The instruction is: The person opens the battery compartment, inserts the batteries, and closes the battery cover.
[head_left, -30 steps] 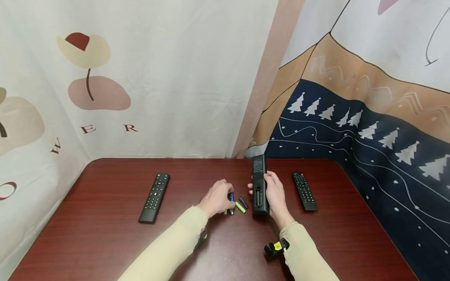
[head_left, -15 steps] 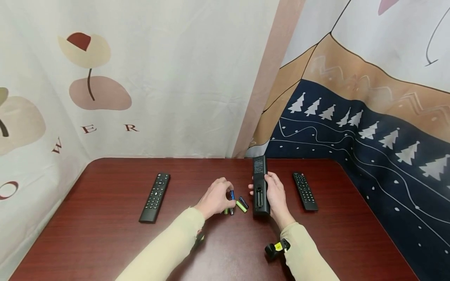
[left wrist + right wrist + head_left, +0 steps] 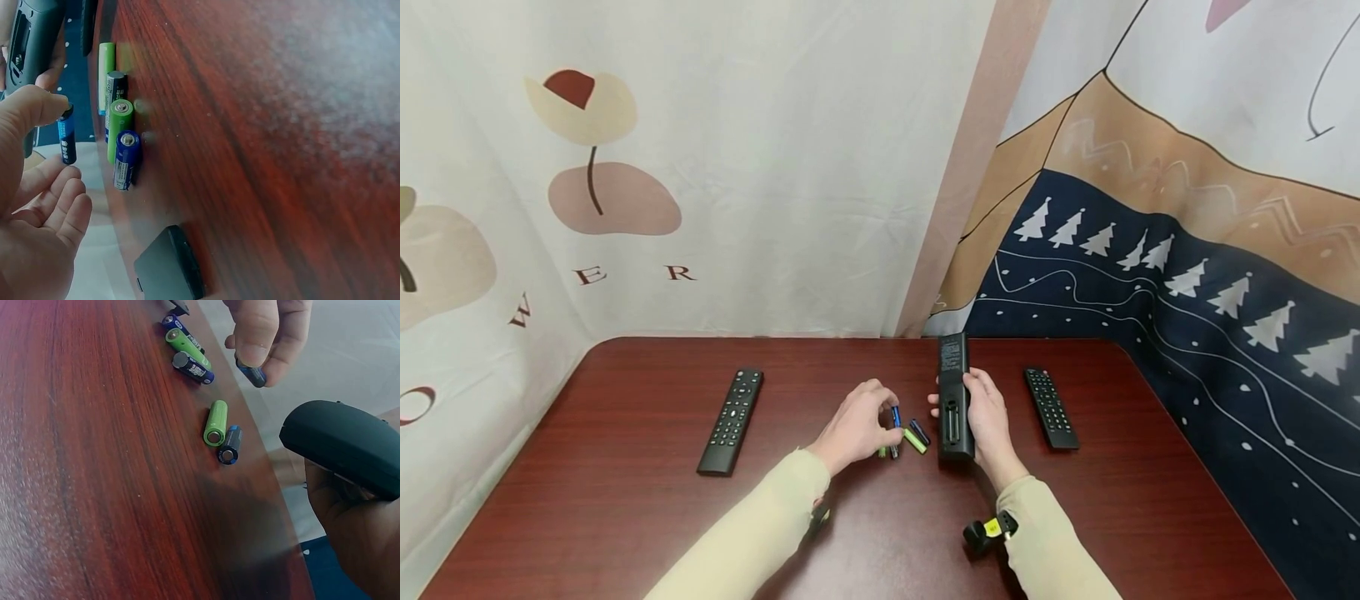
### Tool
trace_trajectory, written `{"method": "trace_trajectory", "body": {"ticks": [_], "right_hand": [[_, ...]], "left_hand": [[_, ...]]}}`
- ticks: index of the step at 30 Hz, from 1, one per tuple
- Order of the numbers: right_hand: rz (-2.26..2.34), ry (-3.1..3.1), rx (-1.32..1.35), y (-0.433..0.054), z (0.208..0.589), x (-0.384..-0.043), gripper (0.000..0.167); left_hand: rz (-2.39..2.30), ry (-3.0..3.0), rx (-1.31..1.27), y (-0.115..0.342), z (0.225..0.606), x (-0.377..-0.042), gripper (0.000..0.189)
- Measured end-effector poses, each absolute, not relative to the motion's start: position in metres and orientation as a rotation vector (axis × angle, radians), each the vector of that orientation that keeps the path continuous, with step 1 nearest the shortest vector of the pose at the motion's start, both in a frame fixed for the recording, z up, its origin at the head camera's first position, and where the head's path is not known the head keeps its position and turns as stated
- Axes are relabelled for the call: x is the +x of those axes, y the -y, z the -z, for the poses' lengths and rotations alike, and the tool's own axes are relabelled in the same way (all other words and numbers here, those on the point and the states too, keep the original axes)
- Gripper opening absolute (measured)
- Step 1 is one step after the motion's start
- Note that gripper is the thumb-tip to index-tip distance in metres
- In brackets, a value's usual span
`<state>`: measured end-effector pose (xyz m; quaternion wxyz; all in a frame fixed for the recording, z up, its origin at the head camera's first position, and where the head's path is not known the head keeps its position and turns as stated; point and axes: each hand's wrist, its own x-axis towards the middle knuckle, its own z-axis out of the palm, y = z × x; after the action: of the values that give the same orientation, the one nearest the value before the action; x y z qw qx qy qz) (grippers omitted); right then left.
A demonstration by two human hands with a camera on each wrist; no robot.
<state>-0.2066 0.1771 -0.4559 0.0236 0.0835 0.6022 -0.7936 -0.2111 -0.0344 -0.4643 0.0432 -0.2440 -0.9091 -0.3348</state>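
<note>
The dark red wooden table [image 3: 625,533] is running back to the pale curtain [image 3: 775,167], its far edge passing behind the top of the black remote [image 3: 953,379] being held up. Broad wood is showing between the left hand [image 3: 856,423] and the numbered remote [image 3: 730,423] lying further left; on the other side, a narrower gap is separating the right hand [image 3: 990,417] from the smaller remote [image 3: 1051,410]. The held remote is facing back-up, its battery compartment [image 3: 952,421] gaping; whether anything is sitting inside, I cannot tell. Five batteries are lying beneath and beside the left hand, the lime green battery [image 3: 215,423] resting beside the dark blue battery [image 3: 230,445]. And the left thumb and finger are pinching a blue battery [image 3: 67,134] above the table, the other fingers bending loosely, while the right hand is gripping its remote around the side.
</note>
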Motion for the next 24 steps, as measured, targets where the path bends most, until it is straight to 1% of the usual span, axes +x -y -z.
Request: {"method": "trace_trajectory", "body": {"ticks": [12,24], "right_hand": [[2.463,-1.84,0.242,-0.174,0.459,-0.206,0.039],[2.458,-1.831,0.241,-0.171,0.46,-0.205,0.037]], "left_hand": [[1.081,2.71,-0.776,0.036,0.461,-0.206,0.032],[1.18,2.655,-0.829,0.034,0.455,-0.199,0.034]]}}
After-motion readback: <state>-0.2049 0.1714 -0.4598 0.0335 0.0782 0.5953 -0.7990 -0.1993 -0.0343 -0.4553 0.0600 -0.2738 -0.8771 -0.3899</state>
